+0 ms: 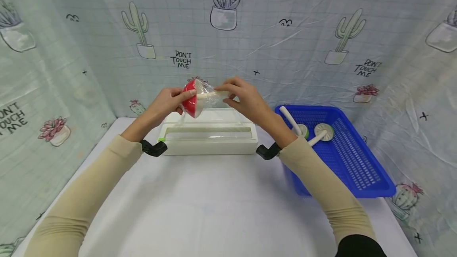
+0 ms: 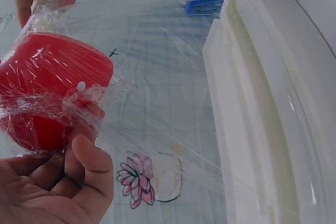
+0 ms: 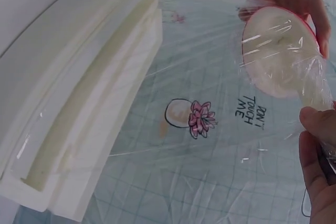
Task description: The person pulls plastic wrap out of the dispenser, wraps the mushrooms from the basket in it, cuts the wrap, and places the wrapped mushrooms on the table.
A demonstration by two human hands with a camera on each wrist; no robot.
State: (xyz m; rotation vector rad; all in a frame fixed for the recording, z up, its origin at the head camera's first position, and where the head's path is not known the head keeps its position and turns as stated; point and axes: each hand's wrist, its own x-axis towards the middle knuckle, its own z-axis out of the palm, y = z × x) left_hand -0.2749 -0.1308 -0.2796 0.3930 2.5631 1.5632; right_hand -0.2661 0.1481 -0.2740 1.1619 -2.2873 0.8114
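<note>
A toy mushroom (image 1: 190, 108) with a red, white-spotted cap and a pale stem lies sideways in the air, wrapped in clear cling film (image 2: 152, 72). My left hand (image 1: 165, 104) holds it by the cap, thumb and fingers on the red rim. At the stem end, my right hand (image 1: 246, 99) pinches the stem together with the bunched film. In the right wrist view the cap's whitish underside (image 3: 273, 51) shows through the film. A sheet of film still stretches from the mushroom to the white cling film dispenser (image 1: 210, 148) below.
On the right of the white table (image 1: 210, 205) stands a blue plastic basket (image 1: 357, 173). Inside it lie more toy mushrooms (image 1: 324, 132) with pale stems and green-edged caps. A curtain (image 1: 264, 50) printed with cacti hangs behind and around the table.
</note>
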